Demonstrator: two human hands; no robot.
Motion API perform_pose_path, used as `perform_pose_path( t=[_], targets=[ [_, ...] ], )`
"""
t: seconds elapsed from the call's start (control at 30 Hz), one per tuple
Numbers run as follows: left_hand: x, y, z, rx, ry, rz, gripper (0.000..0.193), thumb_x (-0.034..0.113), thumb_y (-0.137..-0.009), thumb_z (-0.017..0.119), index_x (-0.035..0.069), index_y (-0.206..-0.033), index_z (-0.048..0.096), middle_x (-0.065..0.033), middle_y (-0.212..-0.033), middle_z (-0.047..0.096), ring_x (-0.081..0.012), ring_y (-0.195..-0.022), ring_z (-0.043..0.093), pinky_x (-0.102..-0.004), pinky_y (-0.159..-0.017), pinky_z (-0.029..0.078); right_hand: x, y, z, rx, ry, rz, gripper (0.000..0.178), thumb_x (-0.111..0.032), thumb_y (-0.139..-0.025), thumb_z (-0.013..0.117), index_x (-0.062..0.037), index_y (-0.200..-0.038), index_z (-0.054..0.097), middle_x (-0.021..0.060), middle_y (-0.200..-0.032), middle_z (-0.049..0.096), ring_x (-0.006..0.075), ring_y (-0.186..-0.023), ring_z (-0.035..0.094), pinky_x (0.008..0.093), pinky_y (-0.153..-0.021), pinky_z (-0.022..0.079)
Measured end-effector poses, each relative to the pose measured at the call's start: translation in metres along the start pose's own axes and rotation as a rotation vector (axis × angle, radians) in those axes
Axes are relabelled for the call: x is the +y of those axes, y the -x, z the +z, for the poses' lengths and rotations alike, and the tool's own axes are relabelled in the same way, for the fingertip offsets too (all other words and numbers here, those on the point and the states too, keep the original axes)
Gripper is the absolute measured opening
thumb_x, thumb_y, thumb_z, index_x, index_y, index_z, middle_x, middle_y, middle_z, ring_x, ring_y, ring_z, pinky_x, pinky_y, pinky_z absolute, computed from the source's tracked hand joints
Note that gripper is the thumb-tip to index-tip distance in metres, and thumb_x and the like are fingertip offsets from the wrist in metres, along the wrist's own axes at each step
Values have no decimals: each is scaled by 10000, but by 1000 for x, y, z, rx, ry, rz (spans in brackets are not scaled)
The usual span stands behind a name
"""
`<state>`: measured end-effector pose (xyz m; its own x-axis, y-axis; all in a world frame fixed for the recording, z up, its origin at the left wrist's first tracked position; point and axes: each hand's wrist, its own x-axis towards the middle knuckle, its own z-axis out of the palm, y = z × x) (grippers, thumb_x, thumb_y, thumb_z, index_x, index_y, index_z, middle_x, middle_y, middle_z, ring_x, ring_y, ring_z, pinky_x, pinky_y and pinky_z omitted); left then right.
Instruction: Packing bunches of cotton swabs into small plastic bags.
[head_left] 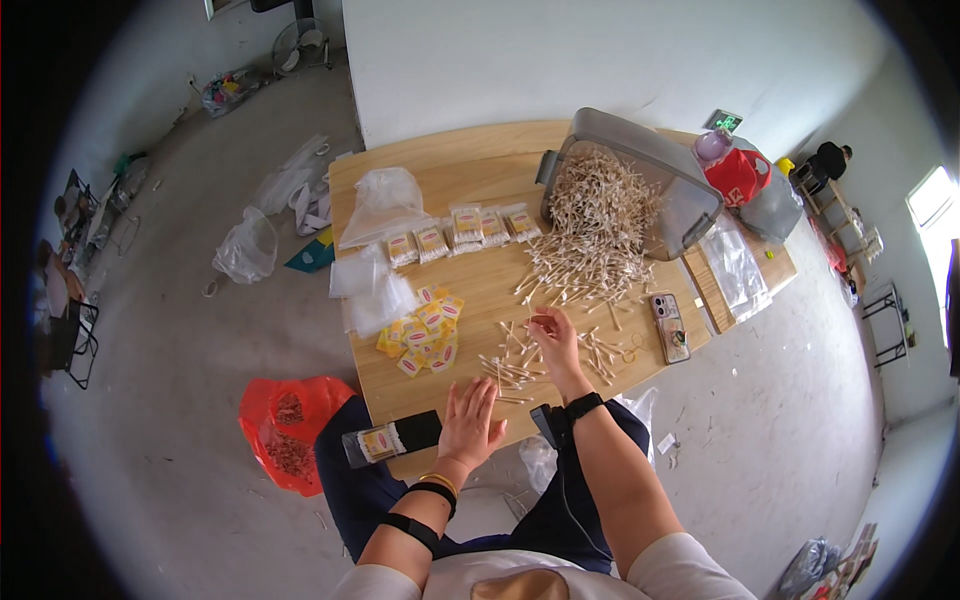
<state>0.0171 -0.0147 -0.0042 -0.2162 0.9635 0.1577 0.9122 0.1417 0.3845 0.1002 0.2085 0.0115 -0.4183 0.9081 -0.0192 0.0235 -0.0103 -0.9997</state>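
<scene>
My left hand [468, 428] lies flat with its fingers stretched out at the table's near edge. It is beside a black strip [417, 431] and a clear packet with a yellow-and-white card [379, 442]. Loose cotton swabs [512, 370] are scattered just beyond its fingertips. Over these swabs, my right hand [556, 345] has its fingers curled and pinched together; what they hold, if anything, is too small to make out. Farther back, a big heap of cotton swabs [600, 215] spills from a tipped grey plastic bin [655, 150] onto the table.
Filled swab packets [465, 226] stand in a row behind yellow cards [432, 330]. Clear bags [372, 290] lie at the left. A phone [670, 328] and a wooden board [708, 290] are at the right. A red bag [290, 430] sits on the floor. Another person [826, 165] is far right.
</scene>
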Motion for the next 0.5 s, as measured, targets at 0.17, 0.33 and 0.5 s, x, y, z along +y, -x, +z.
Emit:
perform_pose_path(
  t=[0.17,0.33,0.5],
  targets=[
    [2,-1,1,35,7,12,704,377,-898,636,56,-1482,406,-111,-1527,418,-280,-1467,348,-570,-1241,181,-3,0,-5,-81,-266,153,150,-29,-932,680,0,-1077,654,68,-1022,723,116,-953,672,240,-853,509],
    [2,-1,3,26,2,4,703,379,-898,634,57,-1482,408,-109,-1530,416,-282,-1467,349,-567,-1243,180,-3,4,-10,-144,-256,168,142,-144,-962,684,-75,-1086,677,26,-1045,724,88,-994,642,212,-830,443],
    [2,1,2,33,8,5,706,381,-899,635,56,-1483,409,-112,-1525,423,-289,-1470,345,-565,-1244,178,-15,11,-36,-24,-117,230,169,-226,-956,697,-83,-1046,699,-10,-1012,725,75,-896,615,213,-779,427]
  ],
)
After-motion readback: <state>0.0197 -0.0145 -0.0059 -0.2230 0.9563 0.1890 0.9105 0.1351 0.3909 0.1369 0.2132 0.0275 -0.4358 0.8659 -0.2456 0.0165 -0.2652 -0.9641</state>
